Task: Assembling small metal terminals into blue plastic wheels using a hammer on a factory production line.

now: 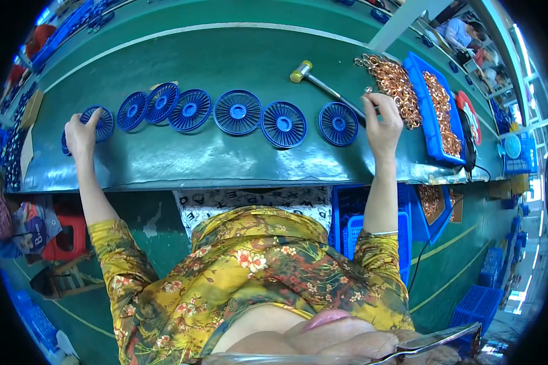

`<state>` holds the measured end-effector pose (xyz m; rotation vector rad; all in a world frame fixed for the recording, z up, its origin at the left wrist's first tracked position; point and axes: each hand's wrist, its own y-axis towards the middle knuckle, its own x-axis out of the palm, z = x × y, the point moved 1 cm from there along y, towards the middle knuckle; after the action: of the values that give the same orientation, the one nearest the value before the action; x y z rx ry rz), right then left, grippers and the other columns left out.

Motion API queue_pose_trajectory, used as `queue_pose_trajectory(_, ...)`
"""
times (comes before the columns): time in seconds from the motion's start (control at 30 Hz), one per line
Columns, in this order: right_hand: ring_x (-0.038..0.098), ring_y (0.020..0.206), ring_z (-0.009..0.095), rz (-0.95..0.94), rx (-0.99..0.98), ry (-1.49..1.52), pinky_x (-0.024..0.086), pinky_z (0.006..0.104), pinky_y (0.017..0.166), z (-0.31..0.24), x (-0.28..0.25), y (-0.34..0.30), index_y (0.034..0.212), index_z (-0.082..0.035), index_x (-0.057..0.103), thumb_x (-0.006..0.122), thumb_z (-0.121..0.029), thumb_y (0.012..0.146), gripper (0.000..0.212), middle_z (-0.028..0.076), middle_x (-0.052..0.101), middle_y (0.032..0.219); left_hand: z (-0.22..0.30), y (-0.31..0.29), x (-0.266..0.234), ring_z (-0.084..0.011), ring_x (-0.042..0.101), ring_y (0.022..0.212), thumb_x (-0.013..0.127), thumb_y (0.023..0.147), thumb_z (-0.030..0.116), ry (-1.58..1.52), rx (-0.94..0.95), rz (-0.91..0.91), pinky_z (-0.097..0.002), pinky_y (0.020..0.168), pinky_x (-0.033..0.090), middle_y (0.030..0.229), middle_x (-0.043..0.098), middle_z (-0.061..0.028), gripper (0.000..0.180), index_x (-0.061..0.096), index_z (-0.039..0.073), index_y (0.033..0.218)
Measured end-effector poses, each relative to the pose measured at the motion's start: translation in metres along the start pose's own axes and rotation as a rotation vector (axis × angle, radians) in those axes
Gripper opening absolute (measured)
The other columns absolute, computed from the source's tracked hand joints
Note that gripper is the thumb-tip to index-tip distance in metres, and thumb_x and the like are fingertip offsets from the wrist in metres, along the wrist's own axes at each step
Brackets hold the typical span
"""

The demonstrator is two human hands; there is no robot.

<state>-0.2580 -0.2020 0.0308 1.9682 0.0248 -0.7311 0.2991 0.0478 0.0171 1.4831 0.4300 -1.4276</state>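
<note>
Blue round fan grilles stand in a loose row along the green bench, among them one near the middle [237,112] and one farther right [338,123]. At the row's left end my left hand [81,135] is closed on a spoked blue grille [104,123], its fingers partly hiding it. A blue rim also shows on that hand's outer side. My right hand [383,125] is raised at the right, thumb and fingertips pinching a small shiny ring [368,90]. Beside it lies a hammer [323,84] with a yellow head, its handle running toward that hand.
A heap of copper-coloured rings [394,85] lies on the bench at the right, against a blue tray [429,103] holding more. Blue crates [377,237] stand below the front edge. A red stool [70,234] is at the lower left. Other people [461,33] sit at the far right.
</note>
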Motion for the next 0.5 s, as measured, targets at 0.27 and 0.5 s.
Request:
queue_pose_trajectory(0.27,0.060,0.072,0.024,0.041,-0.359,0.067,0.049,0.0332,0.064,-0.087,0.011,-0.009,0.082,-0.005,0.064,0.077,-0.001,0.067,0.021,0.006,0.062,0.081,0.137,-0.126,-0.060,-0.0141,0.047,0.068,0.054,0.098,0.025,-0.847,0.180,0.331,-0.0307,0.064,0.044,0.077,0.051,-0.0033,0.025,0.056,0.003,0.086)
queue_pose_trajectory(0.5,0.060,0.073,0.021,-0.021,-0.485,0.252,0.051,0.0313,0.065,-0.146,0.036,-0.012,0.084,-0.008,0.064,0.080,-0.005,0.063,0.027,0.003,0.061,0.082,0.212,-0.212,-0.054,-0.0070,0.049,0.069,0.042,0.102,0.028,-1.554,0.195,-0.384,-0.0231,0.061,0.044,0.078,0.049,0.0012,0.026,0.051,0.005,0.094)
